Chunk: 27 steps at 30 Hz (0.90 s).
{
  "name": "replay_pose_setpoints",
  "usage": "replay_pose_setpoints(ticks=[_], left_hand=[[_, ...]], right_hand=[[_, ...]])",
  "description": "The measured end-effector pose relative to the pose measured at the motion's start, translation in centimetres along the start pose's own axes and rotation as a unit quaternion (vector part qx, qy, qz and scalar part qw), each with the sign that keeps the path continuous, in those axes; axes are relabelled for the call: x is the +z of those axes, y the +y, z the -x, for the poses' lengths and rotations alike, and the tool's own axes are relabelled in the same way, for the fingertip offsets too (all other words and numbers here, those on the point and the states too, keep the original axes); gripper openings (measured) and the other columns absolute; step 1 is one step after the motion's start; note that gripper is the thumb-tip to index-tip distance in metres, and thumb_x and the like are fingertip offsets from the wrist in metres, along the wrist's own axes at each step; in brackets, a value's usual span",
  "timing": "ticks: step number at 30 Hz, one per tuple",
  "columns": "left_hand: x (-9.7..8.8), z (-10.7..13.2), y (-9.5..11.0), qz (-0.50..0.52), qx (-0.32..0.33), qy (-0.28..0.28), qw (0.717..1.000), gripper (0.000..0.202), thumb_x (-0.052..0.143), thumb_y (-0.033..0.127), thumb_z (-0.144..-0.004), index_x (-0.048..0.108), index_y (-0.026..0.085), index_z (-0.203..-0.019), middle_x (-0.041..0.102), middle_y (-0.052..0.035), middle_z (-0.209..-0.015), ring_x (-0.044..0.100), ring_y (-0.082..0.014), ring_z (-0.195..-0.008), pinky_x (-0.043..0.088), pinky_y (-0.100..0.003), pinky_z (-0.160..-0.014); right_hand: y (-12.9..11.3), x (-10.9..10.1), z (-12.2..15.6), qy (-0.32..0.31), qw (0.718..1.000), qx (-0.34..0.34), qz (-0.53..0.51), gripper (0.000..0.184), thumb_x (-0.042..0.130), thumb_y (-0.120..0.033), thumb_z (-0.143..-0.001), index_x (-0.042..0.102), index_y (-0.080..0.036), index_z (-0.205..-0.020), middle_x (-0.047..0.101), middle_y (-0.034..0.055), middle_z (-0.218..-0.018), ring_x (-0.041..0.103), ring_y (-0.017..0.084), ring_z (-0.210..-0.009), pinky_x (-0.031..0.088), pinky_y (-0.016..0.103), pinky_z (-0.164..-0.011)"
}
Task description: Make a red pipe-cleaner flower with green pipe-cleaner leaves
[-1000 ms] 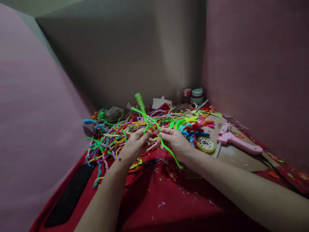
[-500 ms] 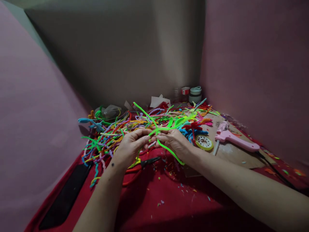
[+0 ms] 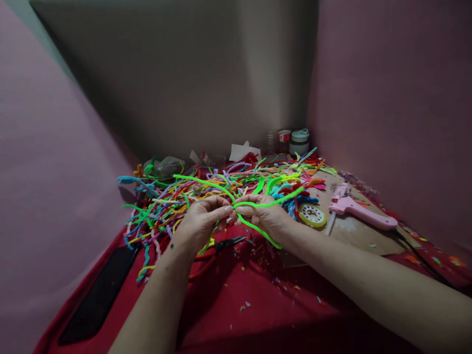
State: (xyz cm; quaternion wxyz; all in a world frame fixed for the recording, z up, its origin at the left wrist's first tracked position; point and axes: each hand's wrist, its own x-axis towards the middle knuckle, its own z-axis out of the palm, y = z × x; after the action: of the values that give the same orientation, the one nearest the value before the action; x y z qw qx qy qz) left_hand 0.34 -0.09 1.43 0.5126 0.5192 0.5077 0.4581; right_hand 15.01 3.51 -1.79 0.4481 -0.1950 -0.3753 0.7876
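Observation:
Bright green pipe cleaners [image 3: 258, 227] cross between my two hands, their ends spreading outward in several directions. My left hand [image 3: 206, 216] pinches them close to the crossing, thumb against fingers. From the other side my right hand [image 3: 263, 211] closes on them near the same point, one strand passing over its fingers and another hanging below. Beneath the hands lies a pair of pliers or cutters [image 3: 221, 244] with dark jaws, partly covered by my left hand. Behind the hands spreads a large heap of coloured pipe cleaners [image 3: 206, 189].
On a brown board [image 3: 354, 236] at right rests a pink glue gun [image 3: 363, 214] with a black cord. Beside it is a yellow-rimmed roll [image 3: 312, 215]. A dark flat object [image 3: 101, 295] lies at left. A lidded jar [image 3: 299, 142] stands at the back. Scraps dot the red cloth [image 3: 258, 314].
The upper green strand has swung down to the left, and another now reaches out to the right over my right hand. Both hands remain close together at the crossing.

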Motion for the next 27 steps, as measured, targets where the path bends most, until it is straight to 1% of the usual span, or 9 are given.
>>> replay_pose_setpoints(ticks=[3, 6, 11, 14, 16, 19, 23, 25, 27], left_hand=[[0.3, 0.1, 0.1, 0.011, 0.014, 0.016, 1.000, 0.021, 0.071, 0.024, -0.063, 0.057, 0.015, -0.075, 0.059, 0.0027, -0.059, 0.051, -0.0064, -0.045, 0.033, -0.017, -0.040], [0.5, 0.2, 0.1, 0.014, 0.012, 0.016, 1.000, 0.023, 0.071, 0.023, -0.063, 0.057, 0.015, -0.079, 0.061, 0.0023, -0.061, 0.052, -0.0073, -0.046, 0.033, -0.017, -0.039], [0.5, 0.2, 0.0, 0.004, -0.022, -0.010, 1.000, 0.014, 0.068, 0.020, -0.066, 0.060, 0.013, -0.076, 0.060, 0.0023, -0.056, 0.044, -0.0036, -0.038, 0.030, -0.016, -0.037], [0.4, 0.0, -0.3, -0.001, -0.014, -0.014, 1.000, 0.010, 0.066, 0.018, -0.067, 0.061, 0.012, -0.073, 0.060, 0.0018, -0.057, 0.043, -0.0037, -0.038, 0.029, -0.016, -0.037], [0.3, -0.1, -0.6, -0.002, -0.005, -0.008, 1.000, 0.011, 0.066, 0.018, -0.067, 0.061, 0.012, -0.074, 0.060, 0.0014, -0.057, 0.044, -0.0048, -0.039, 0.030, -0.017, -0.037], [0.2, -0.1, -0.9, -0.004, 0.004, 0.007, 1.000, 0.013, 0.067, 0.020, -0.067, 0.060, 0.012, -0.076, 0.062, 0.0002, -0.058, 0.046, -0.0069, -0.040, 0.032, -0.019, -0.037], [0.4, 0.0, -0.8, -0.011, 0.022, 0.005, 1.000, 0.014, 0.064, 0.020, -0.069, 0.060, 0.013, -0.081, 0.063, -0.0016, -0.060, 0.049, -0.0092, -0.042, 0.032, -0.020, -0.037], [0.5, 0.1, -0.7, -0.010, 0.032, 0.001, 0.999, 0.016, 0.063, 0.019, -0.069, 0.061, 0.013, -0.084, 0.062, -0.0011, -0.059, 0.050, -0.0098, -0.043, 0.032, -0.020, -0.038], [0.7, 0.1, -0.7, -0.019, 0.041, 0.009, 0.999, 0.015, 0.062, 0.017, -0.069, 0.061, 0.013, -0.083, 0.060, 0.0003, -0.057, 0.048, -0.0090, -0.043, 0.033, -0.020, -0.039]], right_hand=[[-0.2, 0.2, 0.3, 0.001, 1.000, -0.006, 0.018, 0.031, 0.075, -0.013, -0.049, 0.060, -0.014, -0.075, 0.062, -0.0017, -0.063, 0.058, 0.010, -0.054, 0.046, 0.021, -0.052], [-0.3, 0.2, 0.5, 0.000, 0.999, -0.010, 0.034, 0.028, 0.073, -0.012, -0.051, 0.058, -0.015, -0.075, 0.060, -0.0030, -0.061, 0.058, 0.009, -0.056, 0.045, 0.020, -0.054], [0.1, -0.1, 0.4, -0.001, 0.997, -0.036, 0.064, 0.025, 0.073, -0.013, -0.052, 0.057, -0.014, -0.072, 0.058, -0.0042, -0.061, 0.053, 0.006, -0.052, 0.042, 0.018, -0.051], [0.4, -0.3, 0.1, 0.001, 0.999, -0.015, 0.037, 0.028, 0.076, -0.014, -0.050, 0.056, -0.014, -0.071, 0.056, -0.0052, -0.054, 0.053, 0.006, -0.047, 0.042, 0.019, -0.050], [0.6, -0.4, -0.2, -0.001, 1.000, -0.005, 0.009, 0.032, 0.078, -0.015, -0.047, 0.055, -0.014, -0.070, 0.056, -0.0055, -0.051, 0.054, 0.008, -0.045, 0.044, 0.021, -0.050], [0.8, -0.5, -0.4, -0.007, 1.000, -0.013, 0.002, 0.032, 0.079, -0.017, -0.046, 0.055, -0.014, -0.067, 0.058, -0.0041, -0.050, 0.056, 0.009, -0.045, 0.044, 0.022, -0.048], [0.7, -0.4, -0.2, -0.021, 0.999, -0.017, 0.026, 0.024, 0.075, -0.021, -0.053, 0.057, -0.012, -0.066, 0.062, 0.0004, -0.052, 0.059, 0.011, -0.048, 0.045, 0.022, -0.051], [0.6, -0.2, -0.1, -0.019, 0.999, -0.020, 0.040, 0.020, 0.072, -0.021, -0.056, 0.058, -0.012, -0.067, 0.064, 0.0024, -0.054, 0.059, 0.011, -0.048, 0.046, 0.022, -0.053], [0.6, -0.1, 0.0, -0.009, 0.999, -0.017, 0.050, 0.018, 0.070, -0.019, -0.057, 0.057, -0.011, -0.067, 0.065, 0.0036, -0.056, 0.059, 0.011, -0.047, 0.046, 0.022, -0.053]])
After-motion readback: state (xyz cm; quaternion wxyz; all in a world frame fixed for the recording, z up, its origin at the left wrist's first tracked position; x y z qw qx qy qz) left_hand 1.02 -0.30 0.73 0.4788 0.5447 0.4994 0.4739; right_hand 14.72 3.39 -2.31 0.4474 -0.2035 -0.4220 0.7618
